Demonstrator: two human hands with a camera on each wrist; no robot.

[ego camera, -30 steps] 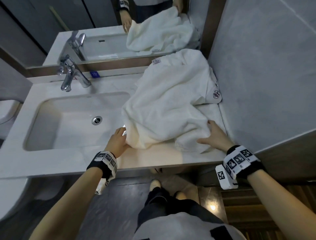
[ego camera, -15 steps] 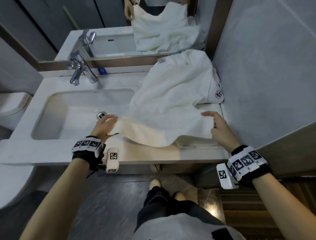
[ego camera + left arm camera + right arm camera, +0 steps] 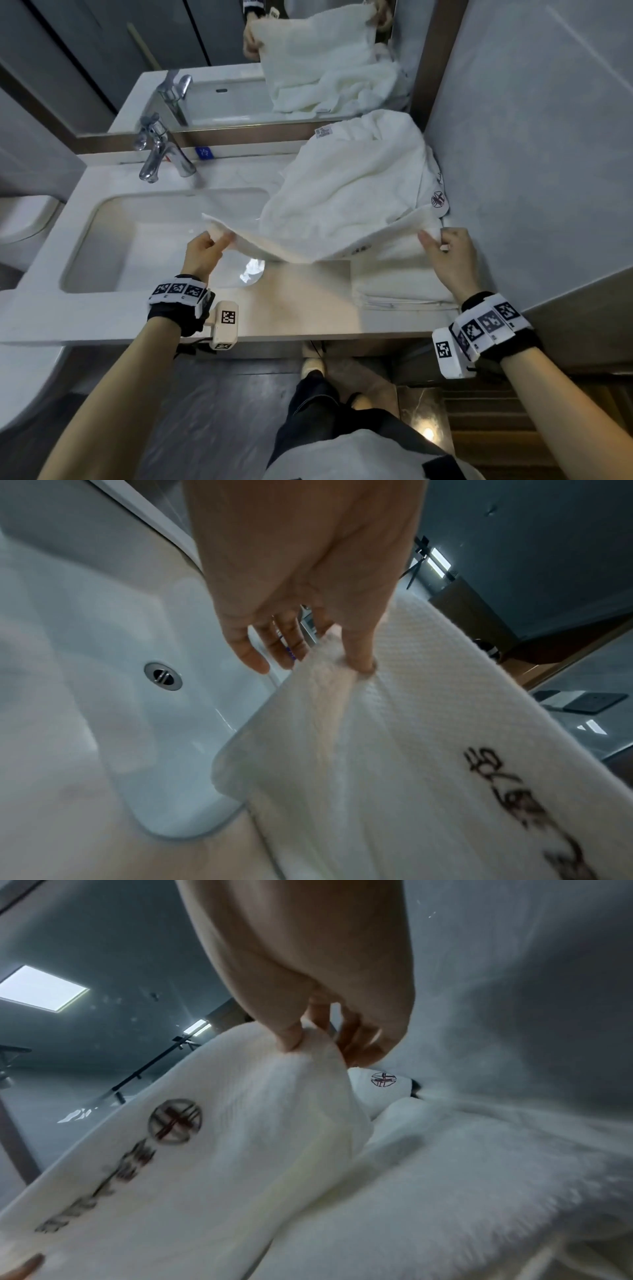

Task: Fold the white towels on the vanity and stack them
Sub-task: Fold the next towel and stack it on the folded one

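White terry cloth fills the right end of the vanity (image 3: 291,308), where a person stands holding one towel (image 3: 342,205) up by its near edge. The left hand (image 3: 202,250) pinches one corner between thumb and forefinger, out over the sink (image 3: 113,246), while the other fingers (image 3: 250,653) hang loose and straight above the drain (image 3: 162,676). The right hand (image 3: 452,253) pinches the opposite corner close to the grey wall (image 3: 531,154), thumb pressed on top of the cloth with the remaining fingers curled behind it. Between the two hands the edge sags a little above the counter, and the rest of the towel trails back in a rumpled heap toward the mirror (image 3: 308,51). Dark stitched lettering and a round emblem (image 3: 174,1121) show on the lifted part (the lettering is too blurred to read). Under the right hand a folded towel (image 3: 400,284) lies flat at the counter's front corner, its layered edges facing the person. Another white piece with the same round emblem (image 3: 439,200) sits against the wall behind the heap. A chrome tap (image 3: 161,154) stands at the back of the sink, well apart from the cloth.
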